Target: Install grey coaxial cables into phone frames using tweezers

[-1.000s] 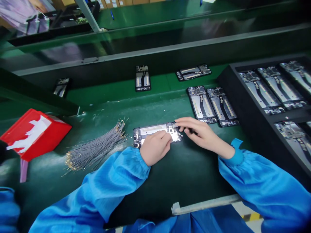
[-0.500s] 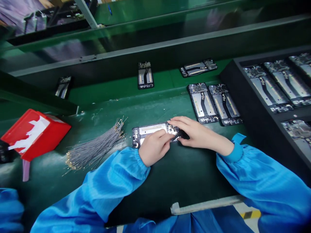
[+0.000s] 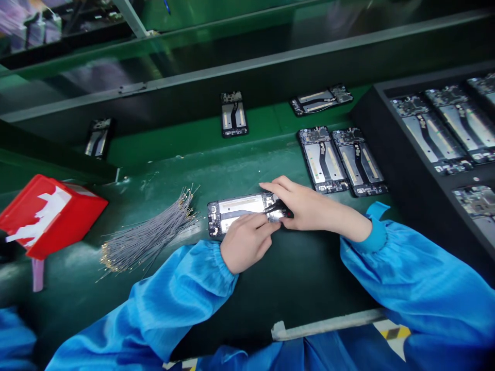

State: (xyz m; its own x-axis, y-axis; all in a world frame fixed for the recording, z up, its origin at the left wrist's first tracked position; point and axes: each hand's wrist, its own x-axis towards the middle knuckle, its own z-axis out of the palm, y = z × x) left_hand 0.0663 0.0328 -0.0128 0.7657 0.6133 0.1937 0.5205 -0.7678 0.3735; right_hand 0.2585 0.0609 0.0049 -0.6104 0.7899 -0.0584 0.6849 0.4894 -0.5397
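Observation:
An opened phone [image 3: 242, 204] lies sideways on the green bench in front of me, its metal midframe and circuit board bare. My left hand [image 3: 247, 241] is closed at its near edge, fingertips on the board end; part of the phone is hidden beneath it. From the right, my right hand [image 3: 299, 203] curls over the board end, forefinger stretched along the far edge and thumb at the near one. Dark pointed tweezers [image 3: 275, 207] show under that hand, tips over the board. To the left rests a bundle of thin grey cables [image 3: 150, 232] with gold-coloured ends.
Two opened phones [image 3: 323, 159] lie beyond my right hand. Others, such as one opened phone [image 3: 234, 114], lie along the back strip. A black tray [image 3: 406, 206] with several phones stands at right. A red bin [image 3: 58, 216] sits at left, near a post [image 3: 50, 154].
The tweezers now show clearly over the board, pointing left. My right forefinger has lifted and straightened. My left hand has shifted slightly toward me. The view has moved a little.

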